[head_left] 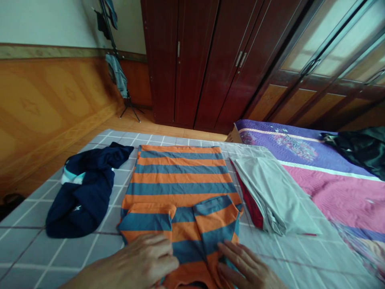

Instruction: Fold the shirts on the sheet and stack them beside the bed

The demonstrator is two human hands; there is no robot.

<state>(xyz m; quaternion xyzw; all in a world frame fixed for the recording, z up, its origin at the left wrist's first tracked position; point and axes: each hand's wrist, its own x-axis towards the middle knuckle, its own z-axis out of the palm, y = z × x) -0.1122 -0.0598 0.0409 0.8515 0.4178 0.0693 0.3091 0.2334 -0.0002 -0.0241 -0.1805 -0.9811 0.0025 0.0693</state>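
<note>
Far left: a navy garment (87,200) with a pale patch, loosely bunched on the grey checked sheet (30,241). Behind it, by the wall, a coat stand (112,36) with clothing hung on it.

Next, the left hand (155,257): over the near left part of the striped shirt, fingers bent. From where I stand, cannot tell whether it pinches cloth or merely presses; fingertips partly hidden.

Center: orange and grey-blue striped shirt (183,188), spread on the sheet, hem toward the dark red wardrobe (207,60), neckline toward the person. Both sleeves lie turned inward over the body.

The right hand (246,265) is unclenched, fingers extended and laid on the shirt's near right side, just below the turned-in sleeve.

Right of the shirt: a folded light grey garment (279,192), dark red cloth (251,200) showing beneath its left edge. Beyond, a purple-and-pink bedspread (315,176).

Judgement: step in hand appears to be tucking and smoothing the sleeves. Next move calls for flat palms and even sides, so neither sleeve slips out of line.
</note>
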